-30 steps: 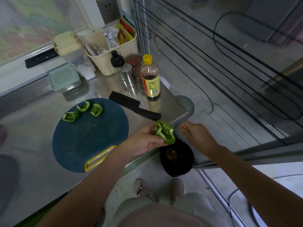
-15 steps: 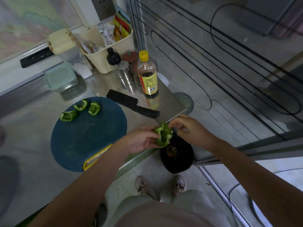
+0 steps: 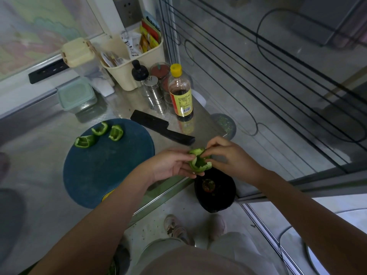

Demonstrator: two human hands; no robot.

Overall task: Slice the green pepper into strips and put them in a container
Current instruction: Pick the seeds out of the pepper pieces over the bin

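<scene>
My left hand holds a hollow green pepper piece at the counter's front right corner, above a black bin on the floor. My right hand pinches the pepper's upper rim with its fingertips. Three other green pepper pieces lie at the far left of the round blue cutting board. A black knife lies on the steel counter just behind the board. A clear container with a pale green lid stands at the back left.
A soy sauce bottle, a steel shaker, jars and a cream caddy of packets crowd the back right of the counter. A glass door panel runs along the right. My feet stand below the counter edge.
My right hand has moved left from beside the pepper piece and now pinches its rim. My left hand has turned the piece so its hollow faces up.
</scene>
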